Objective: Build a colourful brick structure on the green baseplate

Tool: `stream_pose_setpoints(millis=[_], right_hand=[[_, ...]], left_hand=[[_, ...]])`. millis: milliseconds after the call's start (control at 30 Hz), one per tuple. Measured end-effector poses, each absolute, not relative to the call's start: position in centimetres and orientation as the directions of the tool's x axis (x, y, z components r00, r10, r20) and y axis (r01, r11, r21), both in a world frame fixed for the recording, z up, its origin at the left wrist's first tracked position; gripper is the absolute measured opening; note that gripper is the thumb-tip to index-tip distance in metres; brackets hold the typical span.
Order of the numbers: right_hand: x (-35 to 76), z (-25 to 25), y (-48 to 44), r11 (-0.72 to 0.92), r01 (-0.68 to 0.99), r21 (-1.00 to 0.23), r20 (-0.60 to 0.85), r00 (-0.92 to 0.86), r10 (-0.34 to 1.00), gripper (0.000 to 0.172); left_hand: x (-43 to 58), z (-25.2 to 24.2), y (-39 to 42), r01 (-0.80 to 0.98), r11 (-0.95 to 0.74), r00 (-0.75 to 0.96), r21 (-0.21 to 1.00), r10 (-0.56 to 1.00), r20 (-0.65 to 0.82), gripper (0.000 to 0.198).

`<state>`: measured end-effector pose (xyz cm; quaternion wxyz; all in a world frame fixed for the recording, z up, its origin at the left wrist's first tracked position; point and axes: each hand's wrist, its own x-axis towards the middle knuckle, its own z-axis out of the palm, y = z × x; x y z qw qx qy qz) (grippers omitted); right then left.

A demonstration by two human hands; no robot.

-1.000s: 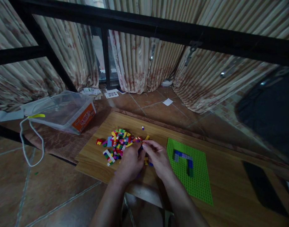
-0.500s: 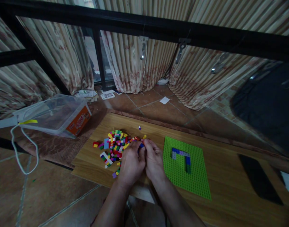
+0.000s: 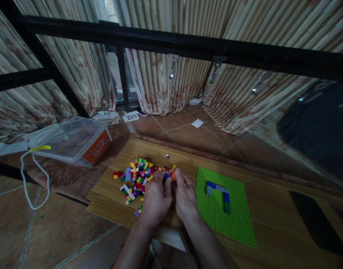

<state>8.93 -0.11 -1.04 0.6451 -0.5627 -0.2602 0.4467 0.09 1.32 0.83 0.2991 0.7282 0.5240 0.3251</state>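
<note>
My left hand (image 3: 155, 198) and my right hand (image 3: 184, 196) meet fingertip to fingertip over the wooden board (image 3: 272, 213). Their fingers are pinched together on small bricks: a blue brick (image 3: 166, 175) shows at the left fingertips and an orange brick (image 3: 173, 175) at the right ones. Just left of the hands lies a heap of several small coloured bricks (image 3: 136, 175). To the right lies a green studded baseplate (image 3: 235, 220) carrying a hook-shaped row of blue, grey and dark green bricks (image 3: 220, 190).
A clear plastic tub with an orange label (image 3: 73, 140) lies on a brown mat at the left, a white cord (image 3: 34, 179) beside it. One tiny loose brick (image 3: 167, 156) sits behind the heap. A dark flat object (image 3: 314, 220) lies on the board's right. Curtains and black bars stand behind.
The view has shifted slightly. My two hands have stayed together at the heap's right edge, and an orange brick now shows at the right fingertips.
</note>
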Motion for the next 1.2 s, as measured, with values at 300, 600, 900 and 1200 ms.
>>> stream_pose_setpoints(millis=[300,600,900,1200], right_hand=[[10.4,-1.9,-0.7,-0.052,0.679,-0.732,0.142,0.228,0.963,0.027],[11.3,-1.0,-1.1,-0.113,0.306,-0.945,-0.009,0.322,0.947,0.035],[17.8,1.3,-5.5,-0.177,-0.124,-0.976,-0.207,0.307,0.929,0.027],[22.9,-1.8,-9.9,-0.368,0.25,-0.896,-0.214,0.484,0.849,0.028]], left_hand=[[-2.3,0.7,3.2,0.883,-0.069,0.061,0.464,0.998,0.034,0.027],[-3.0,1.2,3.4,0.933,0.025,0.009,0.36,0.996,-0.094,0.039],[-3.1,1.9,3.7,0.942,0.082,-0.041,0.326,0.991,-0.131,0.039],[-1.0,1.8,2.7,0.884,-0.035,-0.017,0.466,0.994,0.108,0.036]])
